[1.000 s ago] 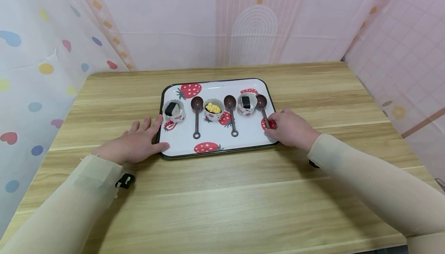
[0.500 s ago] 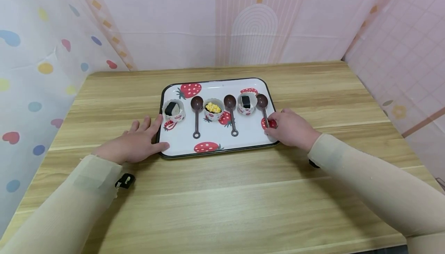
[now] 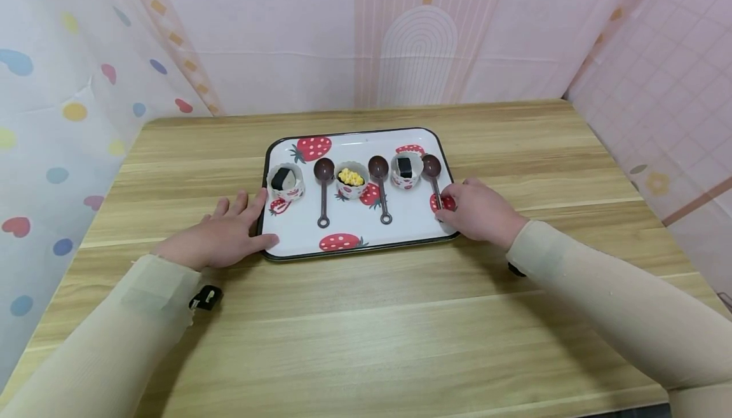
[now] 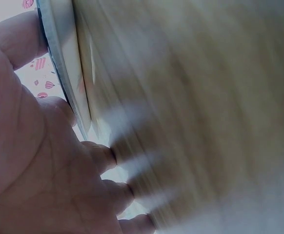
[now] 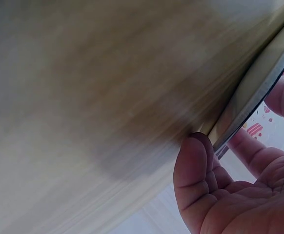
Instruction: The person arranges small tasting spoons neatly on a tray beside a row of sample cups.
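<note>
A white tray (image 3: 303, 239) with a black rim and strawberry prints lies on the table. On it stand three paper cups: the left cup (image 3: 293, 194) and right cup (image 3: 407, 183) each hold a black-and-white rice ball piece, the middle cup (image 3: 354, 192) yellow bits. Three brown spoons lie between and beside them: left spoon (image 3: 323, 171), middle spoon (image 3: 379, 169), right spoon (image 3: 431, 167). My right hand (image 3: 481, 212) pinches the right spoon's handle near its end, which the fingers hide. With fingers spread, my left hand (image 3: 220, 237) rests at the tray's left edge, thumb over the rim.
The wooden table (image 3: 366, 329) surrounds the tray on all sides. A pink patterned curtain (image 3: 286, 37) hangs behind the table, with a dotted curtain (image 3: 74, 113) at left and a grid-patterned one (image 3: 686, 87) at right.
The right spoon's bowl has shifted very slightly to the right and away from me. Both hands and the tray have stayed in place.
</note>
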Tool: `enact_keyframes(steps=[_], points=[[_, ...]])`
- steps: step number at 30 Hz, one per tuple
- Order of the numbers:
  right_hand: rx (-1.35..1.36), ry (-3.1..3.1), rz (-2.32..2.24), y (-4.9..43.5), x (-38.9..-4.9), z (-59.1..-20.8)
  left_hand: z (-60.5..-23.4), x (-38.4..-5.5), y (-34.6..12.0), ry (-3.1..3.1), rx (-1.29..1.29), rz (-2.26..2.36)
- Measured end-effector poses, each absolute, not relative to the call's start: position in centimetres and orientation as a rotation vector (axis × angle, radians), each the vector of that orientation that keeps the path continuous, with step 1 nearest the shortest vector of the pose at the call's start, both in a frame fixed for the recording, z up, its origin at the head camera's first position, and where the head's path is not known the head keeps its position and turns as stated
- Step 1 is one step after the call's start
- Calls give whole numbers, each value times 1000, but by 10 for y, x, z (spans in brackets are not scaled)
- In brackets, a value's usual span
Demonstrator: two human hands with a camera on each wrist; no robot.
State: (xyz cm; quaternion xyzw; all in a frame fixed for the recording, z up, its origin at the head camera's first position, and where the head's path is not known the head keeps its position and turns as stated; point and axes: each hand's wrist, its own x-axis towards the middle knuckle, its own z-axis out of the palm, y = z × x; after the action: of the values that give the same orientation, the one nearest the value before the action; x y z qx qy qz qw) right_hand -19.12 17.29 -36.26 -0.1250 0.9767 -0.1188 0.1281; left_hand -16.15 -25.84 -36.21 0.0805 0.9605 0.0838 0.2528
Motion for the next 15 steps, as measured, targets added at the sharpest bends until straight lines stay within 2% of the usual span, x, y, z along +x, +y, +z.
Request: enact_keyframes(steps=[15], points=[[-392, 2904, -374, 174, -191, -364, -363, -163, -260, 2615, 226, 225]])
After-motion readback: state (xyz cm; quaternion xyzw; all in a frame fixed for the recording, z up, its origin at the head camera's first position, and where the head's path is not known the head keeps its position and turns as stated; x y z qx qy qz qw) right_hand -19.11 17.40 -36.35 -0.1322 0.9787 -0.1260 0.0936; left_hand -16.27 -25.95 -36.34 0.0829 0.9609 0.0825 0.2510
